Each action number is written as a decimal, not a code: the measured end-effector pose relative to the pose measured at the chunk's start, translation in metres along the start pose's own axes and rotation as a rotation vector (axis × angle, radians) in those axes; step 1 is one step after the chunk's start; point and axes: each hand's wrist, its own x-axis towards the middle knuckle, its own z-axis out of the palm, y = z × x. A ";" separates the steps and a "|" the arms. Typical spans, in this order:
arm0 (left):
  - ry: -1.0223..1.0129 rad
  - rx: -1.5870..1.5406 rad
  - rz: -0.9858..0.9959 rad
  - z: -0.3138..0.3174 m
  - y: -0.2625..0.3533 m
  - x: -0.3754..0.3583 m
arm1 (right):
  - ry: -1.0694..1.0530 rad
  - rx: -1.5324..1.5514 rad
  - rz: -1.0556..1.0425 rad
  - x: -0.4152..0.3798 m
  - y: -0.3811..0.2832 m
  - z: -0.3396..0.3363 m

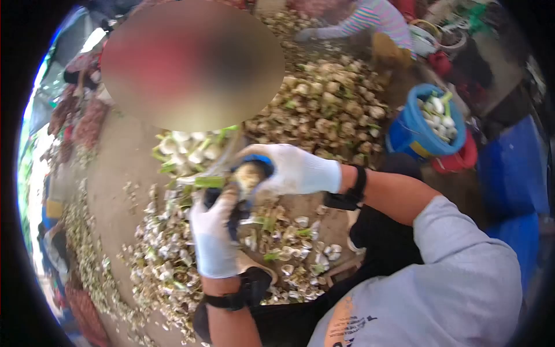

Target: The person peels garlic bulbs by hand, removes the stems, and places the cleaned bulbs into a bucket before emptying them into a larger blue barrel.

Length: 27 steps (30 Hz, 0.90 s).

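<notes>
Your right hand [298, 169], in a white glove, is wrapped around a pale bulb [250, 173], fingers closed on it. Your left hand [213, 234], also gloved, sits just below it, clamped on a dark-handled tool [238, 214] that meets the bulb's underside. The bulb's green stalk [209, 181] sticks out to the left of your right hand. Under both hands lies a litter of trimmed scraps [283, 254]. Beyond your right hand is a pile of bulbs [329, 104], and off to its right a blue bucket [410, 130] holding more.
</notes>
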 end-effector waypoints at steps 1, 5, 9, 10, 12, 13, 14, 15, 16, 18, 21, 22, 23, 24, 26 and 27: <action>-0.043 0.004 -0.017 -0.004 -0.001 0.002 | -0.016 -0.026 0.094 0.000 0.000 -0.002; 0.021 -0.113 -0.018 0.005 -0.001 -0.003 | -0.094 0.363 0.260 -0.002 -0.006 -0.008; 0.078 0.027 0.035 0.002 0.003 -0.002 | -0.144 0.829 0.306 -0.006 0.008 0.007; 0.060 0.162 0.061 -0.003 0.001 -0.002 | -0.148 0.898 0.384 -0.006 0.010 0.010; 0.089 0.256 0.108 -0.002 0.000 -0.005 | -0.126 0.992 0.401 -0.007 0.014 0.018; 0.119 0.348 0.155 0.000 0.001 -0.007 | -0.106 1.085 0.419 -0.006 0.016 0.020; 0.119 0.348 0.155 0.000 -0.003 -0.005 | -0.121 1.093 0.402 -0.004 0.019 0.020; 0.143 0.274 0.198 -0.001 -0.008 -0.003 | -0.122 1.094 0.403 -0.004 0.018 0.019; 0.168 0.200 0.241 -0.001 -0.011 -0.002 | -0.094 1.026 0.413 -0.005 0.017 0.017; 0.176 0.158 0.219 0.000 -0.010 -0.001 | -0.064 0.960 0.424 -0.004 0.016 0.015; 0.172 0.185 0.239 0.000 -0.014 0.002 | -0.034 0.896 0.391 -0.004 0.014 0.017; 0.162 0.256 0.290 -0.002 -0.016 0.003 | -0.036 0.784 0.345 -0.004 0.010 0.018; 0.163 0.255 0.286 -0.003 -0.018 0.005 | -0.039 0.670 0.297 -0.004 0.008 0.018; 0.166 0.280 0.302 -0.004 -0.020 0.006 | -0.033 0.652 0.298 -0.004 0.008 0.016; 0.173 0.305 0.317 -0.005 -0.018 0.005 | -0.032 0.689 0.323 -0.005 0.008 0.016; 0.170 0.245 0.243 -0.005 -0.013 0.003 | -0.027 0.727 0.343 -0.004 0.008 0.016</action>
